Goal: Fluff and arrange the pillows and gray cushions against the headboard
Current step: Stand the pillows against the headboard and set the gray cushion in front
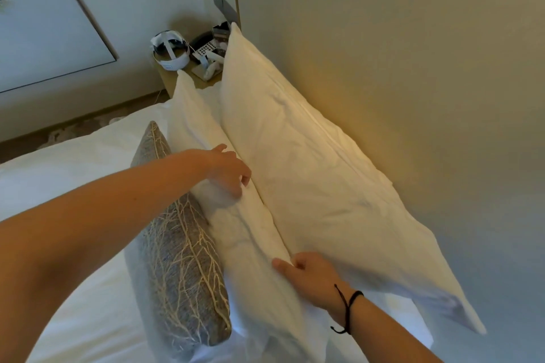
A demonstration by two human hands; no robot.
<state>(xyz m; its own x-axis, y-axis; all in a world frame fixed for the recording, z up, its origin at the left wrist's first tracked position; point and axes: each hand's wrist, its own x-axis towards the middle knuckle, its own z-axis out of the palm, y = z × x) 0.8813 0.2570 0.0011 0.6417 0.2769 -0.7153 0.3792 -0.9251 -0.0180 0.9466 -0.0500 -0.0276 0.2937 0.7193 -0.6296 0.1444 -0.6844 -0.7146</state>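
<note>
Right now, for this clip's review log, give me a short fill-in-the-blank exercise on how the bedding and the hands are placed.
1. The back pillow leans against the ____.
2. The gray cushion stands in ____ of the front pillow.
3. The black cord bracelet is on the ____ wrist.
4. The left hand and right hand both touch the ____ pillow.

Missing words: headboard; front; right; front
</note>
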